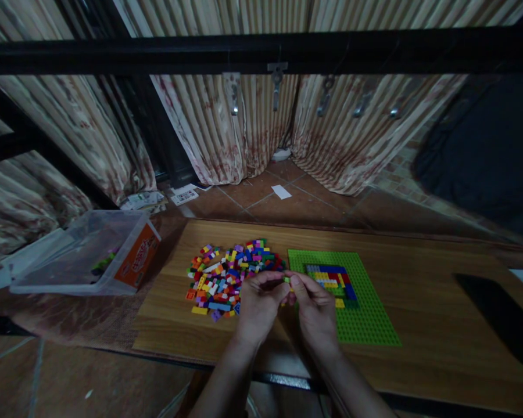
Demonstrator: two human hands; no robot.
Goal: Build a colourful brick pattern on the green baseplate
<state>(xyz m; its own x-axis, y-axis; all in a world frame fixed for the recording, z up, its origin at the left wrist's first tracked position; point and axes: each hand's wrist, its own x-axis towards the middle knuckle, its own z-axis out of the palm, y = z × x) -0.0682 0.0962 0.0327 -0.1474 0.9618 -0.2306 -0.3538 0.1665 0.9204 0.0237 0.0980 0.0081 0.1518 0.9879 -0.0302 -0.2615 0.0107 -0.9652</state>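
My left hand and my right hand meet above the wooden board, fingertips pinched together on a small yellow-green brick. Just left of the hands lies a pile of several loose coloured bricks. To the right lies a green baseplate with a patch of blue, yellow and red bricks built on its far part. The right hand covers the baseplate's near left corner.
A clear plastic box with an orange label lies tilted on the floor at the left. A dark flat object rests on the board's right end. Striped curtains and a black bar stand behind.
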